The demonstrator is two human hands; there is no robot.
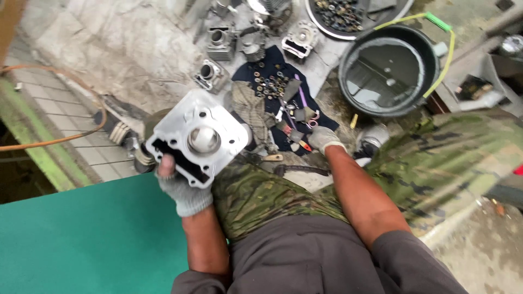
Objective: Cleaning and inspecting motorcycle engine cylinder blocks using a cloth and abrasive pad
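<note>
My left hand (182,188), in a grey knit glove, grips a silver engine cylinder block (197,136) by its lower edge, holding it up with the round bore facing me. My right hand (322,138), also gloved, reaches down to small hand tools (294,133) lying on a dark blue cloth (256,73) on the ground. Whether its fingers close on a tool, I cannot tell. My knees in camouflage trousers (256,196) sit between the two arms.
Several other grey cylinder parts (220,43) lie on the concrete beyond the cloth. A pile of small rings and nuts (271,83) rests on the cloth. A black bucket of dark liquid (388,71) stands at right. A green board (87,239) lies at lower left, with an orange hose (60,139).
</note>
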